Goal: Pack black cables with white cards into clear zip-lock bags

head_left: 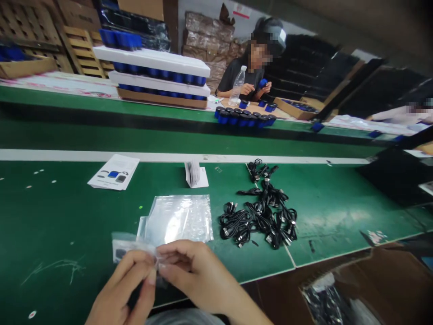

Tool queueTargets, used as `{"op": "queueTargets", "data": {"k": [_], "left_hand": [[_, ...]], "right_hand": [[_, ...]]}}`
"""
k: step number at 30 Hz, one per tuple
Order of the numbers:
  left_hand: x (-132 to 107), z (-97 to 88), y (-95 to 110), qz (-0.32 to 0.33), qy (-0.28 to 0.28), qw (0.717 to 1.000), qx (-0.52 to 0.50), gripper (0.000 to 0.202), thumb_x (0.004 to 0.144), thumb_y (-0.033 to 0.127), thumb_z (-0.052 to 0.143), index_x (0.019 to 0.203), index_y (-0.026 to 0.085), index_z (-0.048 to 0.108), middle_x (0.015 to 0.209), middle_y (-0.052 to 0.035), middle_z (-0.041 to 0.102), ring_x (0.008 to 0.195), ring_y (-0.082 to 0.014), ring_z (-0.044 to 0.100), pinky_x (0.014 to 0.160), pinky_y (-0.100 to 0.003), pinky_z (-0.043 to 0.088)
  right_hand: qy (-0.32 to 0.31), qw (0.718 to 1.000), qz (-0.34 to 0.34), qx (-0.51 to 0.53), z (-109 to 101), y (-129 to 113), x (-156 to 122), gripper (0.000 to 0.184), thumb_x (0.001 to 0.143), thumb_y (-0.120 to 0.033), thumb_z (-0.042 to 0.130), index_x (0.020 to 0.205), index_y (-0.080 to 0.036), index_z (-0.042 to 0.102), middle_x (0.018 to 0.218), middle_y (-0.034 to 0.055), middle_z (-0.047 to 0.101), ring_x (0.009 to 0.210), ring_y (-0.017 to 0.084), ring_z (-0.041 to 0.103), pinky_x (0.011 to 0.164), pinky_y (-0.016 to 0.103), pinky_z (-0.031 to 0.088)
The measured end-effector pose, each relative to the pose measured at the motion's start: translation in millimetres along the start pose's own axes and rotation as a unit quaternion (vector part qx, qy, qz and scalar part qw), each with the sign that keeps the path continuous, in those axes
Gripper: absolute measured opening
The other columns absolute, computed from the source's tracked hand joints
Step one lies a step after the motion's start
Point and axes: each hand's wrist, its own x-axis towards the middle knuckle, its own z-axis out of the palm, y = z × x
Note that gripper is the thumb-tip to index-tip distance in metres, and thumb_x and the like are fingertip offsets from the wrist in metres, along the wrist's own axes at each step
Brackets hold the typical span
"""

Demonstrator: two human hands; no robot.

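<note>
Both my hands meet at the near edge of the green table, pinching a small clear plastic bag (122,241) with something dark inside. My left hand (130,286) has its fingers closed on the bag's right part. My right hand (194,271) grips the same bag with thumb and fingertips; the exact hold is partly hidden by the fingers. Just beyond them lies a stack of flat clear plastic bags (179,219). To the right is a loose pile of coiled black cables (260,212) with metal plugs.
A stack of printed leaflets (115,172) lies back left, and folded white papers (193,174) stand mid-table. Across the line, a person (243,76) holds a blue item near rows of blue jars (243,117) and a water bottle (237,85). An open cardboard box (379,289) is at lower right.
</note>
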Motion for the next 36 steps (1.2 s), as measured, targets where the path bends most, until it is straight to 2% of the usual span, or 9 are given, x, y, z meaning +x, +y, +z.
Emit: {"op": "queueTargets", "data": {"k": [3,7,9,15,19,22,25,29,36], "left_hand": [[9,-2.1,-4,-0.059,-0.026,0.998,-0.010,0.014,0.090,0.031,0.043,0.081,0.025,0.052,0.082,0.0007,0.056,0.072,-0.0134,0.059,0.065,-0.019,0.050],[16,0.4,-3,-0.086,-0.067,0.994,-0.027,0.022,0.091,0.034,0.039,0.075,0.024,0.051,0.071,0.0025,0.056,0.060,-0.0121,0.057,0.057,-0.019,0.048],[19,1.3,-3,-0.084,-0.091,0.992,-0.027,0.025,0.092,0.033,0.038,0.071,0.024,0.050,0.068,0.0023,0.056,0.059,-0.0124,0.057,0.055,-0.019,0.049],[23,1.4,-1,-0.083,-0.056,0.994,-0.052,0.028,0.090,0.034,0.043,0.067,0.024,0.053,0.064,0.0020,0.056,0.055,-0.0129,0.055,0.053,-0.019,0.049],[24,2.2,1,-0.101,-0.051,0.991,-0.069,0.030,0.090,0.035,0.044,0.065,0.023,0.053,0.064,0.0022,0.056,0.055,-0.0126,0.054,0.053,-0.020,0.048],[23,1.9,1,-0.106,-0.045,0.991,-0.072,0.030,0.090,0.035,0.043,0.066,0.023,0.053,0.065,0.0020,0.057,0.056,-0.0128,0.055,0.053,-0.020,0.048],[23,-0.1,2,-0.104,-0.057,0.991,-0.055,0.029,0.092,0.033,0.040,0.067,0.023,0.051,0.066,0.0025,0.055,0.058,-0.0129,0.055,0.054,-0.021,0.046],[22,-3.5,1,-0.102,-0.084,0.990,-0.042,0.027,0.093,0.031,0.036,0.070,0.023,0.048,0.071,0.0023,0.052,0.062,-0.0123,0.056,0.058,-0.021,0.046],[11,-3.8,0,-0.167,-0.009,0.985,-0.046,0.027,0.091,0.034,0.041,0.073,0.023,0.057,0.116,-0.0020,0.058,0.095,-0.0160,0.061,0.078,-0.024,0.046]], "right_hand": [[0.063,0.977,-0.051,-0.199,-47,-10,-16,0.031,0.084,-0.007,0.056,0.111,-0.019,0.064,0.103,0.0052,0.068,0.093,0.017,0.064,0.084,0.031,0.053],[0.170,0.803,-0.094,-0.563,-100,6,-25,0.039,0.078,0.006,0.050,0.113,-0.006,0.063,0.112,0.0181,0.067,0.103,0.031,0.060,0.085,0.048,0.051],[0.140,0.773,-0.102,-0.611,-112,18,-24,0.034,0.075,0.008,0.053,0.102,-0.008,0.067,0.106,0.0159,0.070,0.097,0.031,0.063,0.078,0.046,0.054],[0.183,0.797,-0.112,-0.564,-123,26,-25,0.018,0.085,-0.008,0.049,0.093,-0.013,0.065,0.084,0.0105,0.071,0.075,0.023,0.066,0.067,0.036,0.055],[0.276,0.904,-0.046,-0.324,-115,22,-22,0.024,0.088,-0.024,0.051,0.107,-0.016,0.063,0.093,0.0098,0.073,0.082,0.021,0.070,0.071,0.031,0.055],[0.246,0.968,0.048,-0.014,-88,17,-17,0.024,0.085,-0.031,0.057,0.101,-0.016,0.065,0.096,0.0107,0.073,0.088,0.022,0.069,0.070,0.031,0.057],[0.157,0.960,0.086,0.214,-48,9,-15,0.026,0.079,-0.036,0.066,0.096,-0.017,0.070,0.097,0.0099,0.073,0.086,0.021,0.069,0.071,0.031,0.056],[0.099,0.939,0.102,0.313,-1,3,-16,0.027,0.072,-0.040,0.074,0.086,-0.017,0.071,0.075,0.0030,0.070,0.066,0.014,0.066,0.064,0.025,0.055],[0.151,0.961,0.121,0.199,21,14,-9,0.022,0.073,-0.035,0.070,0.080,-0.014,0.070,0.073,0.0058,0.071,0.061,0.016,0.067,0.059,0.025,0.054]]}}
